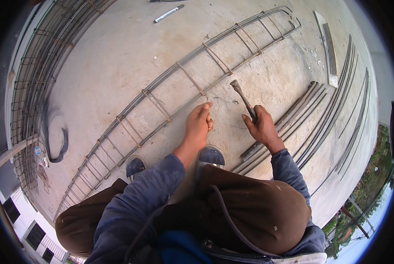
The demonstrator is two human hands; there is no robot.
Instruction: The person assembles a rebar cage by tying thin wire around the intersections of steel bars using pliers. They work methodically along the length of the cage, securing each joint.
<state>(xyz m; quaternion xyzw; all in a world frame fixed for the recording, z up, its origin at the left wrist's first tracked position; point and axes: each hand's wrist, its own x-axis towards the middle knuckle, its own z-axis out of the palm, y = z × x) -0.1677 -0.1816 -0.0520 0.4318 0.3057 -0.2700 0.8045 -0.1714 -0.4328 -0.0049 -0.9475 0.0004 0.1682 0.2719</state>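
A long rebar cage (179, 66) of steel bars and square stirrups lies slantwise on the concrete in front of me. My left hand (199, 122) is closed, thumb and fingers pinched together just below the corner of a stirrup (191, 79). A thin tie wire seems to run from that corner to its fingertips; most of it is hidden in the grip. In my right hand (265, 127) are dark metal pincers (244, 99), held by the handle end. Their head points up and left, away from me, apart from the cage.
Loose steel bars (294, 116) lie to the right, near a board (327, 48). At the far left, finished rebar cages (36, 75) are stacked beside a bundle of tie wire (64, 145). A marker (168, 14) rests at the back. My shoes (212, 155) stand close to the cage.
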